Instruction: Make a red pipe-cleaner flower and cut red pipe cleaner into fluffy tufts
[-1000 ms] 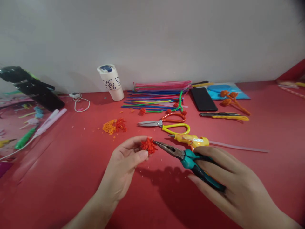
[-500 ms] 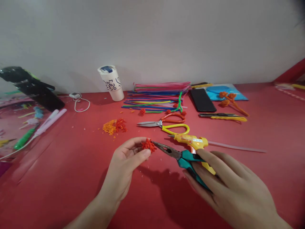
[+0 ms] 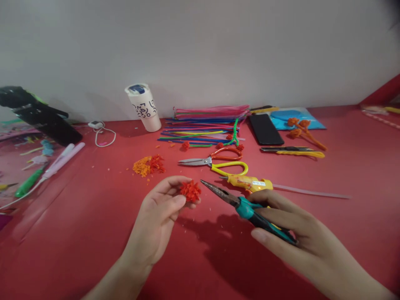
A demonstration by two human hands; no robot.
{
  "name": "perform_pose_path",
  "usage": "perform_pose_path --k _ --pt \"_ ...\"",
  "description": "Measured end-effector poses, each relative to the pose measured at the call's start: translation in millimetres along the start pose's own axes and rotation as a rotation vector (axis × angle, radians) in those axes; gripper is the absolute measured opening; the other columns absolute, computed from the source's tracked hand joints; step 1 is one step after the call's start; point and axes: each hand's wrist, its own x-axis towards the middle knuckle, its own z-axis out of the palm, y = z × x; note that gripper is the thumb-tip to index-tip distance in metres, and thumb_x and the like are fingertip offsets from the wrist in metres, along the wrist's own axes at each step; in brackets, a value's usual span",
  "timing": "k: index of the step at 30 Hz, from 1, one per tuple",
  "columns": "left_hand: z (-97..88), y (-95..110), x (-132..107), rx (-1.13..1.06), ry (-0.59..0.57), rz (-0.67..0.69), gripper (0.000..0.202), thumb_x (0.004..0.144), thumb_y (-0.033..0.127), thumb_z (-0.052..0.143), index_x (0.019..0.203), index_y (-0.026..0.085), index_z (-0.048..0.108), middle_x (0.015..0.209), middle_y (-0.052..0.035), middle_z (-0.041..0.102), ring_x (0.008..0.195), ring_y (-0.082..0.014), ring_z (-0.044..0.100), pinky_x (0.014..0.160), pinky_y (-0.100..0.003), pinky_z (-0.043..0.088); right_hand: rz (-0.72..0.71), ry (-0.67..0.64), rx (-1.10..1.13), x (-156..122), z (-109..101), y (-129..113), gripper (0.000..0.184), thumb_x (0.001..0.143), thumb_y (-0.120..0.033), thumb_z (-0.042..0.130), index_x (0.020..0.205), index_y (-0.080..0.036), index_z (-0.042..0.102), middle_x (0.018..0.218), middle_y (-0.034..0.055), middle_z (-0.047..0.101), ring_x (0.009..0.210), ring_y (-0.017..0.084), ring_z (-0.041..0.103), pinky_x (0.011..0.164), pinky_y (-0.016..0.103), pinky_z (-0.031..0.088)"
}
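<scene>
Between the thumb and fingers of my left hand (image 3: 159,212) is a spiky red pom-pom-like ball (image 3: 190,191). My right hand (image 3: 300,233) is wrapped round teal-and-black needle-nose pliers (image 3: 245,207). The pliers' jaws are closed, and their tip sits just right of the red ball, apart from it. Beyond my hands lie scissors (image 3: 206,161) with one red and one yellow handle. A yellow glue gun (image 3: 250,182), partly hidden by my right hand and the pliers, has a clear glue stick (image 3: 312,192) at its back. Orange and red clippings (image 3: 148,165) lie in a small heap.
Pipe cleaners (image 3: 203,125) are stacked by the wall, beside a white tumbler (image 3: 143,108). A black phone (image 3: 266,129), a utility knife (image 3: 290,150) and orange pipe-cleaner flowers (image 3: 300,127) lie at right. At left are a black bottle (image 3: 43,116) and a pink-and-white corded tool (image 3: 64,161).
The pliers' tip has come away from the red ball, and the pliers have rolled in my right hand, whose thumb now shows. The red ball has shifted slightly left with my left hand.
</scene>
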Motion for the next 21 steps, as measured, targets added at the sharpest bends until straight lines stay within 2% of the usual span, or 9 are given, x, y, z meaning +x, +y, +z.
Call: perform_pose_path --k 21 --pt "2.0 0.8 -0.8 0.053 0.055 0.075 0.017 0.065 0.016 0.064 0.082 0.018 0.068 0.075 -0.0027 0.066 0.066 -0.0125 0.058 0.063 -0.023 0.047 -0.027 -0.018 -0.011 -2.4 -0.1 0.6 0.014 0.08 -0.031 0.053 0.079 -0.026 0.066 0.097 0.0036 0.06 0.087 0.019 0.06 0.07 0.027 0.053"
